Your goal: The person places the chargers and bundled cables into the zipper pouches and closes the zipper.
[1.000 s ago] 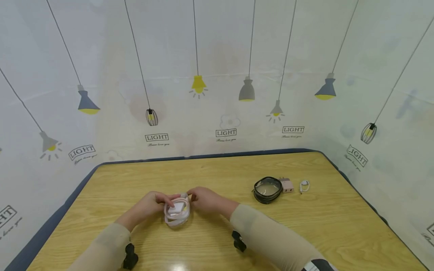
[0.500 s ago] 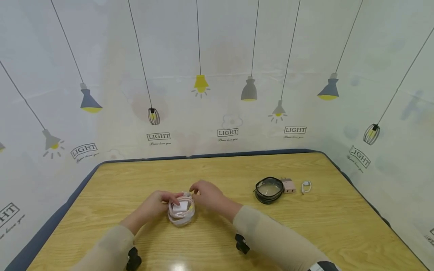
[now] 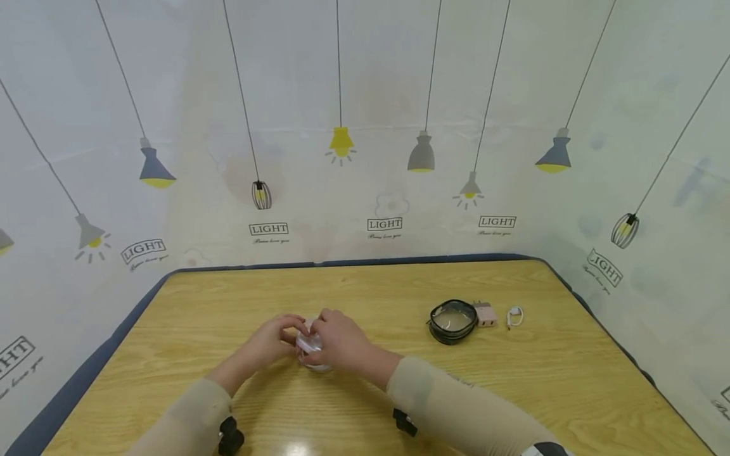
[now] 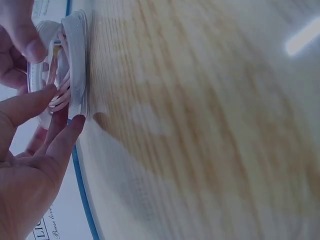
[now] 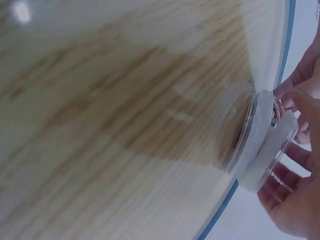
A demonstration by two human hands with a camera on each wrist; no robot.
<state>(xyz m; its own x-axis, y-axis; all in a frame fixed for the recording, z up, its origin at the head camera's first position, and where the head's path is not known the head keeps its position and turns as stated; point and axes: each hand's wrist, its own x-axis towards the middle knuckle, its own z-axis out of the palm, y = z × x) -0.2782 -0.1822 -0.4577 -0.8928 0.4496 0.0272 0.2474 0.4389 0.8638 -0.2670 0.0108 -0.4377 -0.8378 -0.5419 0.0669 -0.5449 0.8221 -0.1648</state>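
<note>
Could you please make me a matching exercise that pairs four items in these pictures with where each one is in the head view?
Items
1. white-rimmed case
2. black-rimmed case
3. pink plug adapter
4. short white cable

Places
A. between the black-rimmed case and the short white cable
B. between the left hand and the right hand
C. furthest right of the four
D. directly left of the pink plug adapter

Right pairs: 1-B, 2-D, 3-A, 4-C
</note>
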